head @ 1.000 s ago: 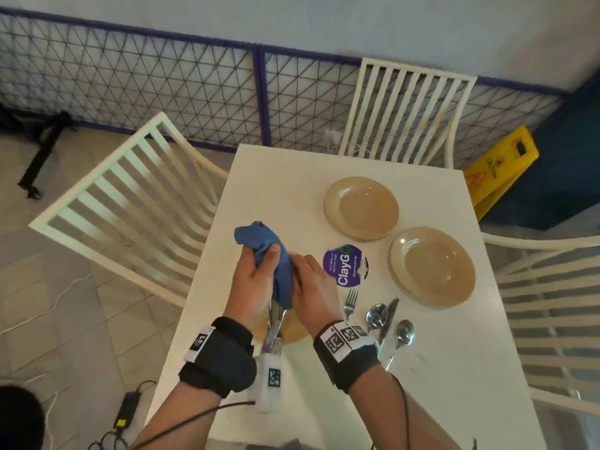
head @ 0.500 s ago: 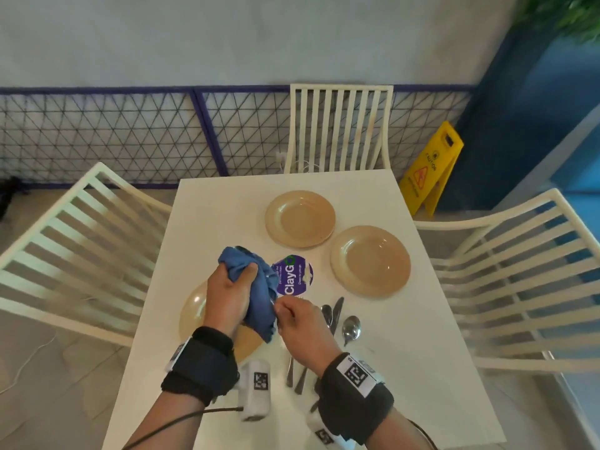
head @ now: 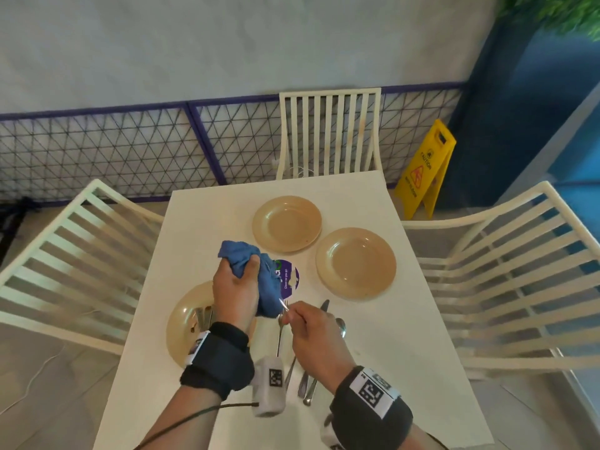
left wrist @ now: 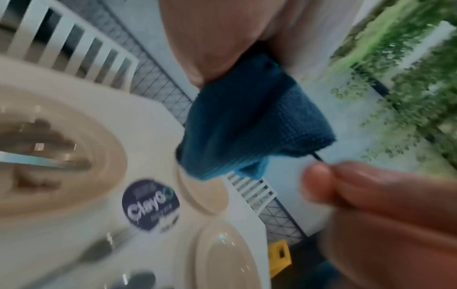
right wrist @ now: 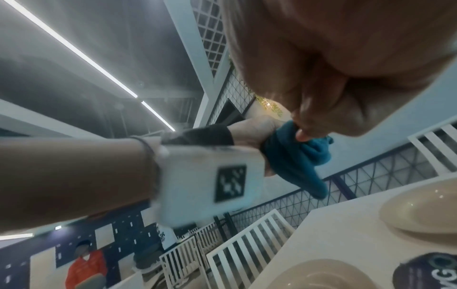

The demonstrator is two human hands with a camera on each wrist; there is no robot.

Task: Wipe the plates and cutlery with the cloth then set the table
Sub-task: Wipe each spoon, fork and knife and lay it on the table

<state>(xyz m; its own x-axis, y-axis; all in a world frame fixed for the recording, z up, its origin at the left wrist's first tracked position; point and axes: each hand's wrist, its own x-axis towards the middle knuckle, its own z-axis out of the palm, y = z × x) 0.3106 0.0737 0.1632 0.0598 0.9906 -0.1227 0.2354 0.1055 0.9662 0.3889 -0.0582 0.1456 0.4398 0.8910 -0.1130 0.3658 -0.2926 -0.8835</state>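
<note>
Now, going left to right: a plate (head: 181,323) carrying cutlery sits on the desk (head: 406,368) under your left wrist. Your left hand (head: 235,293) clutches the bunched blue cloth (head: 259,274). Your right hand (head: 311,332) pinches a thin metal utensil (head: 283,305) whose tip touches the cloth. Two more plates (head: 355,263) lie right, spare cutlery (head: 306,384) beneath.

cloth (head: 246,264) blue | plates (head: 286,223) tan | table (head: 406,368) white | sign (head: 425,168) yellow
</note>
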